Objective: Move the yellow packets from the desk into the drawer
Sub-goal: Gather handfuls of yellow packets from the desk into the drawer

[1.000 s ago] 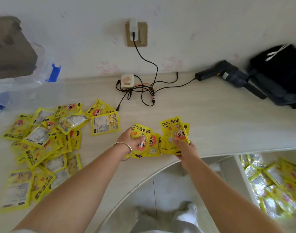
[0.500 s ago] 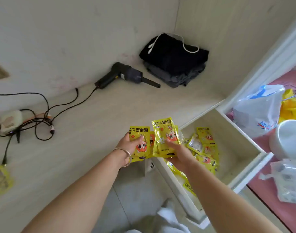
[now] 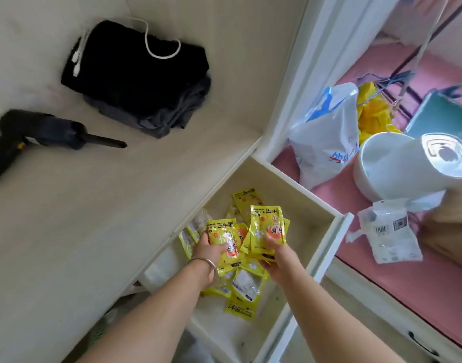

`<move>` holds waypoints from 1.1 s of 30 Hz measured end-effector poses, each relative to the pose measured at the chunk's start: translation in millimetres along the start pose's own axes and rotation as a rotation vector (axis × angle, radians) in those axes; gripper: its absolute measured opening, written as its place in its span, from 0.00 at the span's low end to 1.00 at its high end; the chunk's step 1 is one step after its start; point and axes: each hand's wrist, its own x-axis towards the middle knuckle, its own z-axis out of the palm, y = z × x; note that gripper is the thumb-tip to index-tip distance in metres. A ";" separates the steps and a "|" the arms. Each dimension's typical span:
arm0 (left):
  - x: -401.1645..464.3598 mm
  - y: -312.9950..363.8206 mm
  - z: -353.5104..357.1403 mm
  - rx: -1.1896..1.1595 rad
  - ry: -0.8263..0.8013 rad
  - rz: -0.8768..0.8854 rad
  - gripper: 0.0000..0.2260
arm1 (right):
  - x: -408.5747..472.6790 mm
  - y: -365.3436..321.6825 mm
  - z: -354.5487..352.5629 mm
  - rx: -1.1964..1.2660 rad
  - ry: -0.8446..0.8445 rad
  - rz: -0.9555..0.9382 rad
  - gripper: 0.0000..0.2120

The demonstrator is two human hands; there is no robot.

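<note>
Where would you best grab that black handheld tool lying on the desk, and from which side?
Probably the thick angled handle of the black handheld tool, coming from above at its left end. It lies flat on the desk, so the handle offers a chunky part that fingers can wrap round, while the thin nozzle pointing right looks too slim to hold it steadily.

A home bedroom: pink bedding (image 3: 421, 271) beside a desk (image 3: 67, 231) holding folded clothes (image 3: 138, 74).

Bare forearms, thin metal bangle (image 3: 206, 263) on left wrist
</note>
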 end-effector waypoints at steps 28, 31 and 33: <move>35.8 10.8 3.6 0.126 0.052 0.082 0.18 | 31.3 2.0 21.6 -0.448 0.403 -0.110 0.21; 5.4 19.1 -17.9 0.066 0.074 0.186 0.11 | -1.4 2.0 59.5 -0.676 0.220 -0.332 0.16; -18.4 24.3 -40.5 0.020 0.128 0.260 0.10 | -26.2 10.3 89.0 -0.773 0.049 -0.443 0.13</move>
